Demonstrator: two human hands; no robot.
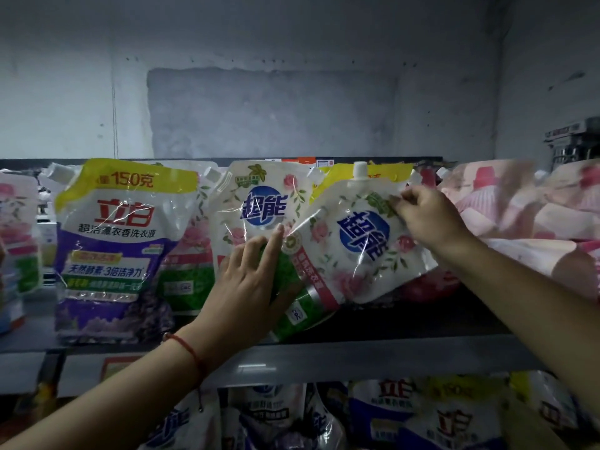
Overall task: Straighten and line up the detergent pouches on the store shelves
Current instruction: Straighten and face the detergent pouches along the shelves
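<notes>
A white floral detergent pouch [354, 241] with a blue round logo leans tilted to the right on the upper shelf [373, 355]. My right hand [425, 219] pinches its upper right edge. My left hand [250, 284] lies with straight fingers against the lower left of this pouch and the front of a second, upright white floral pouch [259, 203] just left of it. A purple and yellow pouch [113, 241] stands upright further left. Behind them stand more pouches, mostly hidden.
Pink pouches [526, 216] lie slumped in a heap at the right end of the shelf. More pouches [19, 241] stand at the far left. The lower shelf holds a row of blue and white pouches [406, 417]. A grey wall rises behind.
</notes>
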